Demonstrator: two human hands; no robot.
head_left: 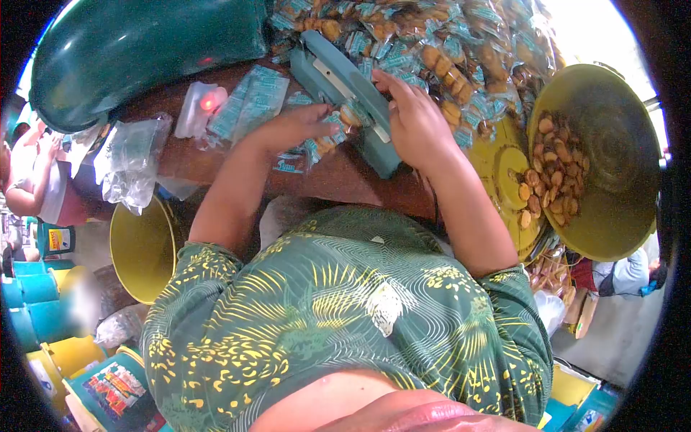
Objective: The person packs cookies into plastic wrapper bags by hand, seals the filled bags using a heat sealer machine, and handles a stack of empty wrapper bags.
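Observation:
A blue-grey impulse bag sealer [338, 79] lies slanted on the brown table in front of me. My left hand [299, 129] is closed on a small clear packet of biscuits [353, 115] with teal print, its end at the sealer's edge. My right hand [417, 119] lies along the other side of the sealer's arm, fingers stretched out and touching it. Flat printed plastic bags [252, 101] lie left of my left hand. Beyond the sealer spreads a large heap of filled biscuit packets [453, 65].
A tipped yellow tub [612, 165] with loose biscuits [558, 169] stands at the right. A big dark green tub [151, 57] occupies the back left. Clear plastic bags [133, 155] hang over the table's left edge, above a yellow bucket [144, 248]. Other people are at both sides.

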